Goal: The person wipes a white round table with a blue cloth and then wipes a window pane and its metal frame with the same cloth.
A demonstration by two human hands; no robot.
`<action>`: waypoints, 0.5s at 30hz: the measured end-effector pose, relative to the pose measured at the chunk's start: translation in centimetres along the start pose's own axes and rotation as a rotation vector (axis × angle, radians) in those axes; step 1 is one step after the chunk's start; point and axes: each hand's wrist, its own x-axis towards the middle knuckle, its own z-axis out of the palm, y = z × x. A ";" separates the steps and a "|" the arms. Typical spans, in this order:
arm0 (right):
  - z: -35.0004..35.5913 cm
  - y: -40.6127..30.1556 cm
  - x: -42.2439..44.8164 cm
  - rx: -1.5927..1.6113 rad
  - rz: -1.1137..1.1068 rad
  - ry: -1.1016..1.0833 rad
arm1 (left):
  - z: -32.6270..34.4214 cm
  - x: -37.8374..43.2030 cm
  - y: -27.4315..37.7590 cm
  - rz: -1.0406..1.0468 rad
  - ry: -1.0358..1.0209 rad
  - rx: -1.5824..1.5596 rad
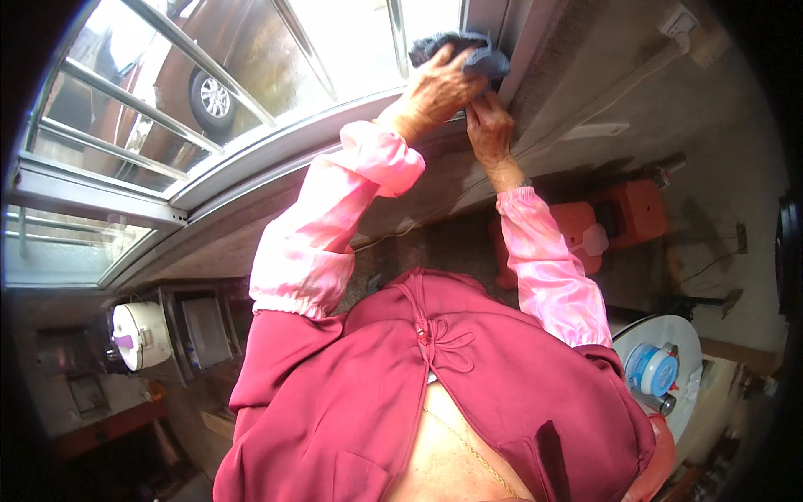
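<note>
My left hand (442,88) presses a bunched dark blue-grey cloth (489,61) at the corner of the window frame (524,37), its fingers spread over the cloth. Just below and to the right, my right hand (491,128) has its fingertips together at the lower edge of the cloth, near the frame; whether it pinches the cloth cannot be made out. Pink sleeve covers reach from my wrists up both forearms. Metal bars (301,47) stand across the bright window to the left of my hands.
A vehicle is outside behind the bars. Below the window are red plastic items (637,213). A round white table (687,339) at the right holds a blue-and-white container (652,369). At the left stands a white rice cooker (147,336). A wall socket (679,24) is at upper right.
</note>
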 end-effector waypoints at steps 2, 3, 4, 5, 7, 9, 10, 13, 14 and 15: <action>0.0 0.2 -1.5 0.012 0.019 -0.045 | 0.4 -1.0 1.8 -0.019 -0.037 0.043; 0.2 0.1 -1.7 0.022 0.025 -0.065 | 0.3 -1.3 2.2 -0.032 0.043 0.077; 0.7 0.1 -1.6 0.081 0.046 -0.044 | 0.3 -1.7 2.4 -0.073 0.037 0.030; 1.0 0.1 -1.7 0.066 0.054 -0.056 | 0.3 -1.8 2.4 -0.083 -0.015 0.043; 1.5 -0.6 -1.8 0.054 0.052 -0.092 | 0.6 -2.6 2.4 -0.153 -0.101 -0.101; 1.8 0.5 -2.7 0.006 -0.002 -0.235 | 0.8 -3.3 3.0 -0.197 -0.117 -0.063; 1.6 -0.4 -2.0 0.056 -0.040 -0.201 | 0.7 -3.9 3.3 -0.259 -0.096 -0.059; 1.4 -2.6 -0.5 0.105 -0.032 -0.210 | -0.9 -6.6 2.5 -0.320 -0.107 -0.105; 1.8 -4.0 -0.2 0.149 -0.019 -0.185 | -1.4 -7.7 2.4 -0.337 -0.130 -0.069; 2.1 -5.0 -0.1 0.186 0.017 -0.251 | -2.2 -8.5 2.2 -0.346 -0.149 -0.037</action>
